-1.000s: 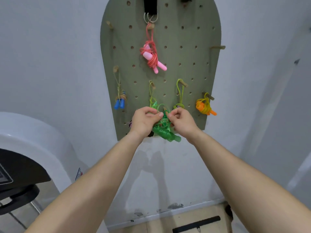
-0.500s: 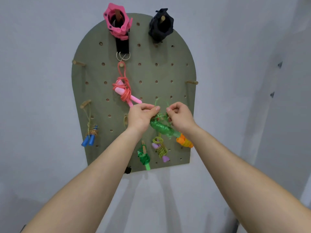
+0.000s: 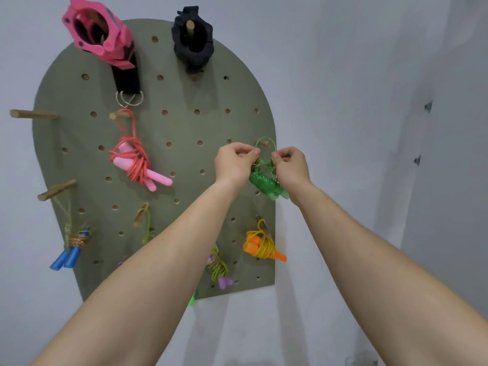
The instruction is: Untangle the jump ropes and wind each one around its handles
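Observation:
A green jump rope [image 3: 266, 183], wound round its green handles, hangs between my hands in front of the olive pegboard [image 3: 184, 159]. My left hand [image 3: 233, 163] and my right hand [image 3: 289, 165] each pinch one side of its thin green loop [image 3: 266, 143], which is held up at a wooden peg [image 3: 261, 142] near the board's right edge. Whether the loop sits over the peg I cannot tell. The handles dangle tilted below my fingers.
Other wound ropes hang on pegs: pink [image 3: 137, 165], blue with gold cord [image 3: 72, 247], orange with yellow cord [image 3: 260, 245], purple with olive cord [image 3: 219, 268]. A pink collar [image 3: 95, 35] and a black collar [image 3: 192, 42] sit on top pegs. Bare pegs [image 3: 31, 114] stick out at left.
Both hands carried the green rope up and to the right across the board, from its lower middle to the right-edge peg. The view tilted upward, showing the board's top.

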